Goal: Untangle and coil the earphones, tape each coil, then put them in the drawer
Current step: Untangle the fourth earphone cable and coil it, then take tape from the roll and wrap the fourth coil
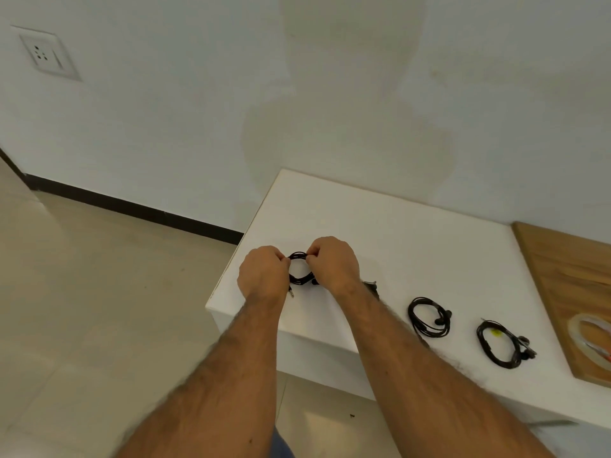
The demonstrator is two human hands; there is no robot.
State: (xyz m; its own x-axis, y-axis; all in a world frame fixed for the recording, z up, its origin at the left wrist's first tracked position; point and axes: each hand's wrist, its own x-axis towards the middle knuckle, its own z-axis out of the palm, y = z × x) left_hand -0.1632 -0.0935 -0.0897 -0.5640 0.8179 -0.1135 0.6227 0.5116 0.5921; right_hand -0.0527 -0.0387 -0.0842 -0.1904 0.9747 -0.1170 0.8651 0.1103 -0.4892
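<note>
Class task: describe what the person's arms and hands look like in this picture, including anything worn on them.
Both forearms are bare and hairy; no sleeves show. The left hand and right hand wear no gloves, and no rings, watch or bracelet are visible.

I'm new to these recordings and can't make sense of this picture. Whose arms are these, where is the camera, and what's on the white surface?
There is no machine here. The one picture comes from a camera worn on a person's head, looking forward and down, so the arms are that person's own. The left hand and right hand pinch a coil of black earphones from either side, over the white cabinet top. Two more coiled earphones lie further right: a middle coil and a far coil with a small yellow mark. On the wooden board at the right edge lies a roll of clear tape.
</note>
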